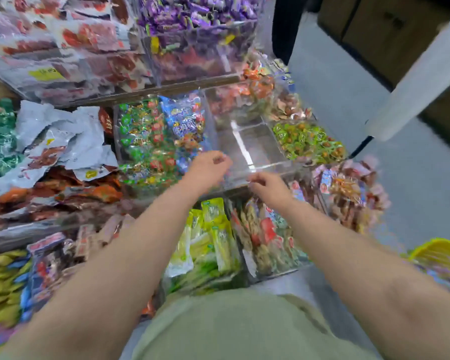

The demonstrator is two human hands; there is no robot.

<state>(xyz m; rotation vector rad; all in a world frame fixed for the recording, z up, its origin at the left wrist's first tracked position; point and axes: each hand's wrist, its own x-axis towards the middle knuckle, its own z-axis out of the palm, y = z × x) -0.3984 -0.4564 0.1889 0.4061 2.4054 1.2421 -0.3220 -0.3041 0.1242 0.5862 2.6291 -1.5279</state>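
The shelves point(192, 83) of snacks fill most of what you see, and the clear bin point(255, 149) in the middle row is your landmark. Its see-through floor and walls show plainly.

Well to the left of the clear bin lies a big heap of silver and red packets point(63, 141). On the shelf above it is a bin of purple sweets point(192, 14). Just beside it on the left is a bin of green and blue sweets point(153, 136). Just beside it on the right are green and orange sweets point(307, 141). Below it, nearer to you, stand yellow-green packets point(213, 229).

Your left grip point(208, 167) is at the clear bin's front left corner with its fingers curled in. The blur hides whether it holds anything.

Your right grip point(268, 185) is at the bin's front rim with its fingers also curled. You cannot tell whether it pinches the rim or only hangs close to it.
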